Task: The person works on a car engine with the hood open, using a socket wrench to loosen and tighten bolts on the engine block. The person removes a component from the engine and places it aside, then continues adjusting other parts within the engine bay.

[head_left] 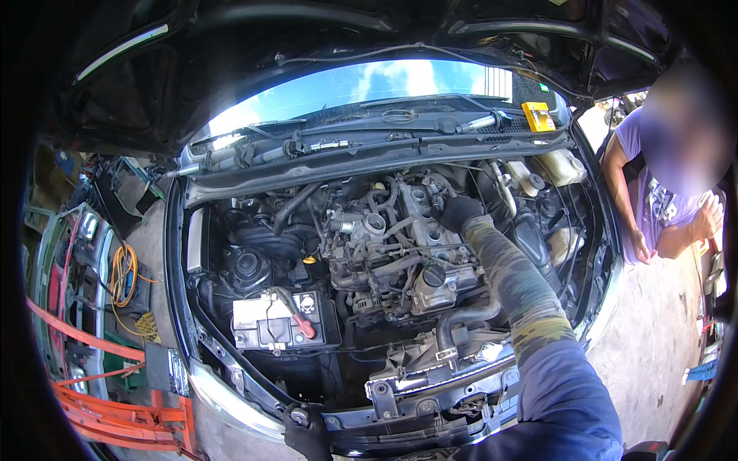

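My right hand (pixel 461 213), in a black glove, reaches over the engine (pixel 384 238) to the row of round holes along the valve cover (pixel 423 218). The back of the hand hides most of its fingers, and whatever they may hold cannot be seen. A camouflage sleeve covers that forearm. Down at the front edge of the engine bay, my left hand (pixel 306 436), also black-gloved, rests by the front panel (pixel 361 421); its fingers are dark and hard to make out. Between the two lies the black oil filler cap (pixel 434 275) on the engine's near end.
A car battery (pixel 280 321) with a red terminal cover sits left of the engine. Tools, including a ratchet (pixel 330 144), and a yellow box (pixel 538 117) lie below the windshield. The raised hood (pixel 323 31) hangs overhead. Another person (pixel 669 169) stands at right; an orange metal frame (pixel 131 415) stands at left.
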A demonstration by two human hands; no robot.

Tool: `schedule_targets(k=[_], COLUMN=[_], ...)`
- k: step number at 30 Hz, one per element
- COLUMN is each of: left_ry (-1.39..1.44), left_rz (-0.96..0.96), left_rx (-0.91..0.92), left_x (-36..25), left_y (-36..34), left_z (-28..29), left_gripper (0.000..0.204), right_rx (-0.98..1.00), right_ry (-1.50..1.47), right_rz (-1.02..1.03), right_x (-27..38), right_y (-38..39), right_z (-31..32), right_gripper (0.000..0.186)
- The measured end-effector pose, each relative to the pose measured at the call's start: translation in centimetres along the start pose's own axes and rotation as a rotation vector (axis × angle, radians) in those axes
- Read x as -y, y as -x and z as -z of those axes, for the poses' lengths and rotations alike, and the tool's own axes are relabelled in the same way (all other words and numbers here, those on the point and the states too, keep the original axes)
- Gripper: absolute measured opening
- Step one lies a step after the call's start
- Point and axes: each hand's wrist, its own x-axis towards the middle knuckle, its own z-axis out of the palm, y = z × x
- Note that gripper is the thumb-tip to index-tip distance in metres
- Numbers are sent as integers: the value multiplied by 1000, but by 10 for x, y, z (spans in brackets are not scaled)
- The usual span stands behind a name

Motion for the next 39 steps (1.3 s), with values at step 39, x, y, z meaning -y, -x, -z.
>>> schedule_targets(k=[39], left_ry=[-24], left_rz=[62], left_rx=[14], left_x=[5], left_y=[-1], left_z=[-2], left_gripper=[24], right_rx=[20], right_ry=[63], right_rz=[341], right_x=[-17], right_y=[-19], right_z=[-19], right_gripper=[37])
